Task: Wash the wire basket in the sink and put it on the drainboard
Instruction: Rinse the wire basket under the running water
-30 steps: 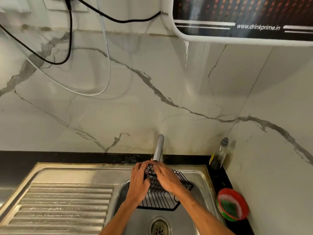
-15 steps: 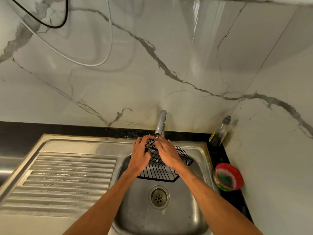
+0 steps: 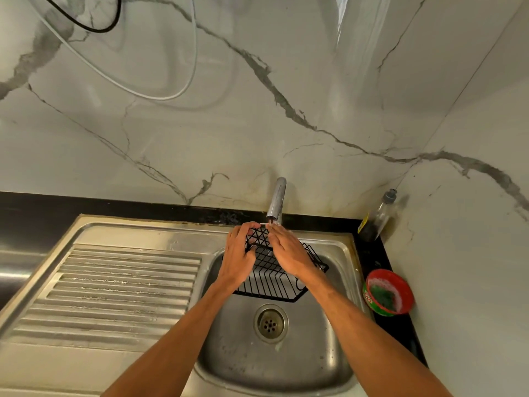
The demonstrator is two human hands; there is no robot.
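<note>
A black wire basket [image 3: 272, 282] hangs tilted over the steel sink bowl [image 3: 243, 353], its raised end just under the tap spout [image 3: 277, 203]. My left hand [image 3: 239, 257] grips the basket's left side, fingers curled over the wire edge. My right hand [image 3: 289, 252] lies across the top of the basket with its fingertips at the raised end below the spout. The ribbed drainboard [image 3: 114, 287] stretches out to the left of the bowl.
A drain [image 3: 270, 323] sits in the bowl's floor below the basket. On the black counter at right stand a red tub with a green scrubber [image 3: 388, 292] and a dark bottle [image 3: 376, 216] in the corner. Marble wall behind, cables hanging at upper left.
The view has tipped downward, showing more of the sink and both forearms. Both hands stay on the basket under the tap, shifting only slightly.
</note>
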